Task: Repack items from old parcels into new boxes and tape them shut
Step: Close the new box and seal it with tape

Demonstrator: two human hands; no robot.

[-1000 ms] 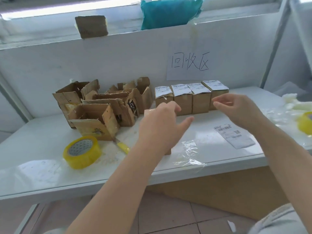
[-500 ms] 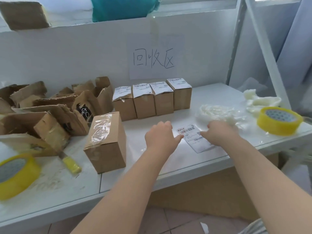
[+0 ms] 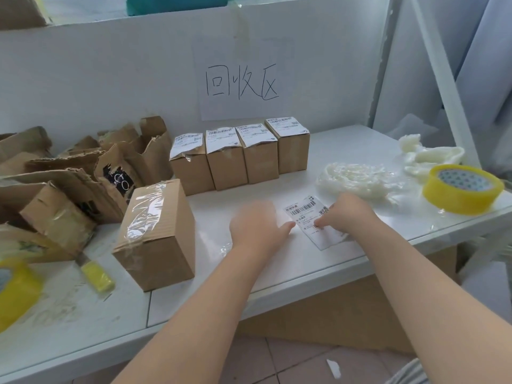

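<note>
Right hand (image 3: 350, 214) lies on the shipping label (image 3: 304, 213), fingers curled down, fingertips (image 3: 318, 225) on the printed face near its middle. Whether they pinch it or only press it cannot be told. Left hand (image 3: 256, 227) (motion-blurred) holds nothing, fingers loose, thumb reaching to the label's left edge.

- Label lies flat on the white table (image 3: 277, 273), near the front edge.
- Left of the label: a taped box (image 3: 156, 236), upright, clear tape across its top, well apart from the label.
- Behind the label, by the wall: four small boxes (image 3: 238, 153) in a row, side by side, each with a label on top.
- Far left of the label: torn cartons (image 3: 69, 184) in a heap; a yellow-handled knife (image 3: 95, 274) in front of them; a yellow tape roll (image 3: 13, 289) at the frame edge.
- Right of the label: a clump of white wrap (image 3: 357, 176) just behind the right hand, then a second tape roll (image 3: 462, 189).
- Above the label, on the wall: a handwritten paper sign (image 3: 241, 84).
</note>
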